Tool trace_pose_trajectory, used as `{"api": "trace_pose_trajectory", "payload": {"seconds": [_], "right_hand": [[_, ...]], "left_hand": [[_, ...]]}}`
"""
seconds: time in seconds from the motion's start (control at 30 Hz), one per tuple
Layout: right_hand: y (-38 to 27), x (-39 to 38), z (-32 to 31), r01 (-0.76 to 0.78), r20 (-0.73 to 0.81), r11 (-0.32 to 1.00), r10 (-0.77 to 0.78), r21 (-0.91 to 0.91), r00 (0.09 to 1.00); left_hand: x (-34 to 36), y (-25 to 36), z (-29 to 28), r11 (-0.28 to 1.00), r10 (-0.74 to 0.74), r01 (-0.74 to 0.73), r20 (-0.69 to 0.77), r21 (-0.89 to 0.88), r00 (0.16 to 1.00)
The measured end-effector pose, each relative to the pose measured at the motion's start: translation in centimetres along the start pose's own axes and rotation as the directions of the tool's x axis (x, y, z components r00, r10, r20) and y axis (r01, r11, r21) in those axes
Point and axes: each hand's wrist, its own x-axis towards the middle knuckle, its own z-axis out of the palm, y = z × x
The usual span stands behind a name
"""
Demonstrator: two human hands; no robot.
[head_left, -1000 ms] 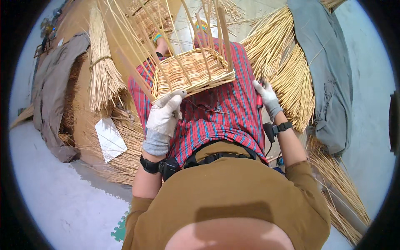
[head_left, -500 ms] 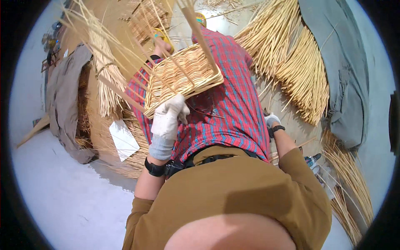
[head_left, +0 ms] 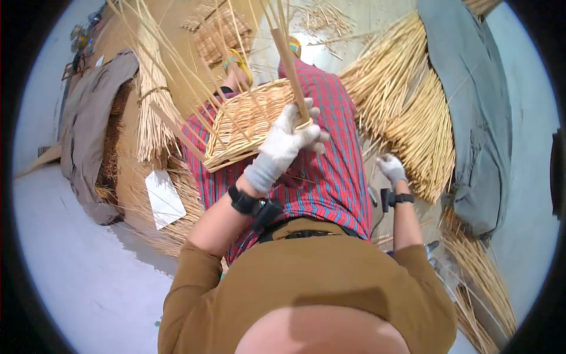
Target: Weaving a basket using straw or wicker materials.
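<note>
A shallow rectangular wicker basket point(head_left: 244, 121), unfinished, rests tilted on my thighs. Thin stakes and flat wooden corner posts stick up from its rim. My left hand point(head_left: 289, 138), in a white glove, is closed around the basket's near right corner, at the foot of a thick wooden post point(head_left: 286, 62). Some of its fingers reach out past the corner. Down beside my right thigh is my gloved right hand point(head_left: 392, 168), near the butt ends of a large bundle of pale rods point(head_left: 413, 112). Its fingers are curled, and whatever they hold, if anything, cannot be made out.
A tied bundle of rods point(head_left: 156, 112) lies at the left, by a white sheet point(head_left: 165, 199) and grey cloth point(head_left: 97, 112). Grey-blue cloth point(head_left: 471, 100) drapes at the right. Woven pieces point(head_left: 221, 38) and rod scraps point(head_left: 324, 20) lie beyond my feet. More rods point(head_left: 480, 274) lie lower right.
My left hand has moved right along the basket's near edge to the corner post. My right hand stays low beside my right thigh, its forearm now more upright in view.
</note>
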Motion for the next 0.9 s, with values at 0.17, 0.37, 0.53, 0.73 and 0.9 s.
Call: {"api": "trace_pose_trajectory", "payload": {"seconds": [0.17,0.37,0.53,0.73,0.9], "right_hand": [[-14.0,-4.6,-11.4,0.592,-0.484,0.696,-0.385,0.408,0.786],[-30.2,-7.2,-8.7,0.629,-0.445,0.47,-0.45,0.62,0.774],[-27.6,-8.4,-5.6,0.588,-0.454,0.43,-0.38,0.685,0.806],[-25.9,-8.8,-3.6,0.572,-0.343,0.453,-0.493,0.684,0.8],[-27.8,-9.6,-3.6,0.628,-0.318,0.515,-0.567,0.583,0.76]], "left_hand": [[-8.5,4.0,-4.4,0.999,0.029,-0.035,-0.206,-0.022,0.978],[-19.4,5.2,-7.2,0.978,0.069,-0.108,-0.211,-0.18,0.975],[-20.5,3.1,-10.4,1.0,-0.001,0.002,-0.218,0.007,0.976],[-14.0,-3.0,-16.4,0.991,0.074,-0.015,-0.438,0.136,0.896],[-12.7,-5.9,-19.3,0.833,0.392,-0.058,-0.513,0.55,0.764]]}}
